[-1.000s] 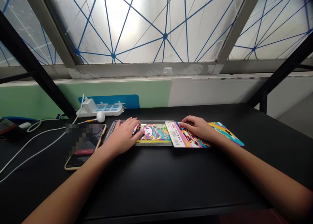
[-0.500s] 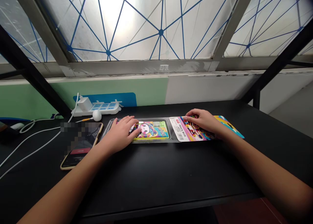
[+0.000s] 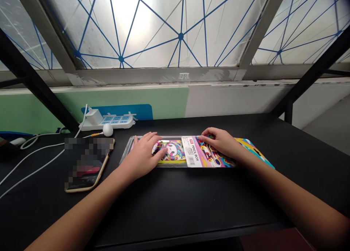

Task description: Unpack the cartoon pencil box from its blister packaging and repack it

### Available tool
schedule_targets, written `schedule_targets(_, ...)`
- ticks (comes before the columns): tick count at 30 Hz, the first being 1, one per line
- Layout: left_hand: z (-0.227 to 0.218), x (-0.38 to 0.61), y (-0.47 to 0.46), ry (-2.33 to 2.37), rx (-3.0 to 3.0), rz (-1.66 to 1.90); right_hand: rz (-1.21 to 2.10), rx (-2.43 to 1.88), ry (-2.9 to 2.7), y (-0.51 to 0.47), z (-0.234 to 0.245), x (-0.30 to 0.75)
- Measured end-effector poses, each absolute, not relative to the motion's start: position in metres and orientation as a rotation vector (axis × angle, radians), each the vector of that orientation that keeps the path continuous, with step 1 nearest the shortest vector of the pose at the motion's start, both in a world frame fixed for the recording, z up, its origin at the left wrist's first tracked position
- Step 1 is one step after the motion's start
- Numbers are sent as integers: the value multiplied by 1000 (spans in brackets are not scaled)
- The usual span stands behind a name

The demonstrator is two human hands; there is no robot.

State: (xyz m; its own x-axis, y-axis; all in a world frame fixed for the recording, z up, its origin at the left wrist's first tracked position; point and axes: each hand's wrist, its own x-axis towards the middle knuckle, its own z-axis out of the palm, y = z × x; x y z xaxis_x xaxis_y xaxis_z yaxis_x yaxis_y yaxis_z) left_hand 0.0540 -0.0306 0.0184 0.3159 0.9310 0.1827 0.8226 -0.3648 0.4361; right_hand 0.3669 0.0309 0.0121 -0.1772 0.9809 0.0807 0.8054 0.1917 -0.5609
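1. A person's left hand (image 3: 146, 154) lay palm down across the left part of a clear tray (image 3: 126, 149) on the black worktop (image 3: 186, 200), its fingers loosely spread and its thumb extended over a colorful box (image 3: 175, 149).
2. The box sat flat inside the tray, a pale cartoon face showing just beside the left thumb; its right part was hidden under a card (image 3: 193, 152).
3. The card, marked "PENCIL BOX" above a barcode, overlapped the tray, its white end toward the left hand.
4. The right hand (image 3: 220, 143) rested on the card with fingers bent near the far edge; whether it pinched the card or merely pressed on it could not be told.
5. Yellow and blue print (image 3: 254, 150) showed beyond the right wrist; whether it belonged to the same card was unclear.
6. A phone (image 3: 89, 176), its screen partly pixelated, lay near the left forearm.
7. Behind it, a white power strip (image 3: 117, 122) carried an adapter (image 3: 93, 116) at its left end, with a white ball (image 3: 107, 130) in front.
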Motion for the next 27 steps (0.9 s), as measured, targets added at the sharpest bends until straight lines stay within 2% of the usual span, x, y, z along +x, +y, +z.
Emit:
schedule_targets(4,25,67,-44,1379,2101,811,585,-1682,-2057,30,13,364)
schedule_targets(7,29,62,-43,1257,1874,1116,670,-1712,-2060,31,15,369)
schedule_targets(12,25,41,-21,1307,1544,1572,648,-1682,-2106,35,16,383)
schedule_targets(19,4,43,-7,1118,1042,1583,611,-1602,-2232,43,18,409)
schedule_targets(27,4,50,-12,999,980,1700,619,-1613,-2335,47,24,382)
